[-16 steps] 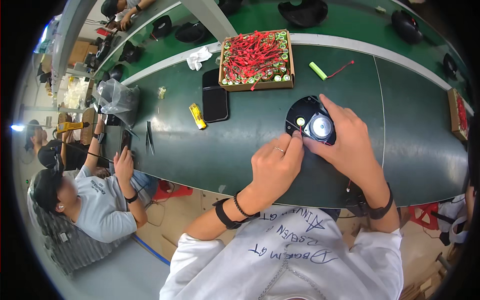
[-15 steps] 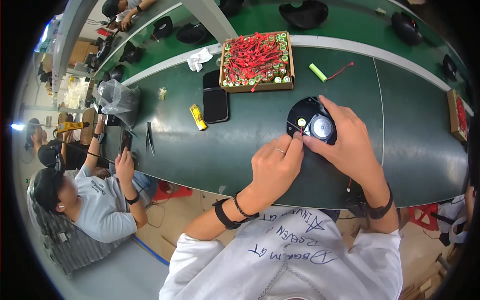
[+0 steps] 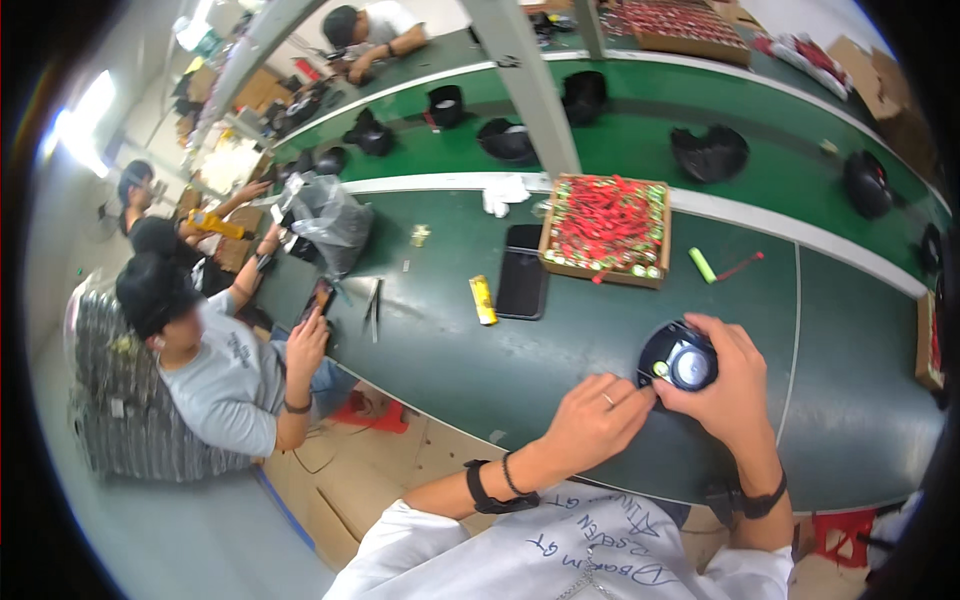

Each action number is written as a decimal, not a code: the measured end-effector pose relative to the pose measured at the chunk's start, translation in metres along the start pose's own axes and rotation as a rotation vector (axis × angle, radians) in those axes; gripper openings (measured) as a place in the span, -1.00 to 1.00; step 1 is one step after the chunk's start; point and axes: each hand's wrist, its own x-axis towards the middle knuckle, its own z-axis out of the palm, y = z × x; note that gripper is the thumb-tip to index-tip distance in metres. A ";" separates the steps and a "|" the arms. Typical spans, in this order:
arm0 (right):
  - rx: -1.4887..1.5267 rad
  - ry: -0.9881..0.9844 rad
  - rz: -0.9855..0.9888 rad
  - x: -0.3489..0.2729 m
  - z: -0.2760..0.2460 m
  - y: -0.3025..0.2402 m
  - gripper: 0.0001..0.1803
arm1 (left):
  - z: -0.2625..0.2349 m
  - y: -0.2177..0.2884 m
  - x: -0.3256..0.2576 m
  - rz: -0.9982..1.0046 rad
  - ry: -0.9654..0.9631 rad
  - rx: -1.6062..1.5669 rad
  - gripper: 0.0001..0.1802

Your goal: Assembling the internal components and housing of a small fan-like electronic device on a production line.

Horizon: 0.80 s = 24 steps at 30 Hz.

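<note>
My right hand (image 3: 732, 385) grips a round black housing (image 3: 657, 348) by its right side, thumb below and fingers over the top. A round silvery disc (image 3: 691, 367) sits in the housing, and beside it shows the pale green end of a battery cell (image 3: 660, 369). At the housing's lower left edge my left hand (image 3: 600, 422) is closed, thumb and finger pinched together; what they hold is too small to make out. Beyond the hands lies a loose green battery (image 3: 702, 265) with a red lead.
A cardboard box (image 3: 630, 280) of green batteries with red leads stands beyond. Left of it lie a black phone (image 3: 521, 288), a yellow tube-like item (image 3: 483, 300) and tweezers (image 3: 373, 308). A plastic bag (image 3: 337, 225) and a seated person (image 3: 225, 370) are at left. Black shells (image 3: 708, 152) line the green belt.
The view has tilted up and leftward, so the table sits lower and more of the room shows. My hands keep their hold at the housing, which is turned slightly.
</note>
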 end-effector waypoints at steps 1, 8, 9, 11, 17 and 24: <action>0.025 0.003 0.006 0.001 -0.001 -0.004 -0.21 | 0.000 -0.002 -0.001 0.013 -0.026 -0.017 -0.73; 0.027 0.009 -0.044 0.000 0.000 0.005 -0.18 | 0.003 -0.007 -0.008 0.008 -0.034 -0.072 -0.71; 0.034 0.012 -0.053 0.000 0.001 0.008 -0.18 | 0.002 -0.010 -0.011 -0.005 -0.034 -0.151 -0.61; 0.054 -0.011 -0.018 -0.001 0.001 0.010 -0.15 | 0.000 -0.011 -0.010 -0.018 -0.032 -0.228 -0.51; 0.211 -0.032 0.074 -0.002 -0.004 0.022 0.07 | 0.033 -0.040 0.032 -0.200 -0.388 -0.929 0.10; 0.359 -0.128 -0.062 0.008 -0.013 0.044 0.22 | 0.045 -0.049 0.056 -0.285 -0.325 -1.144 0.01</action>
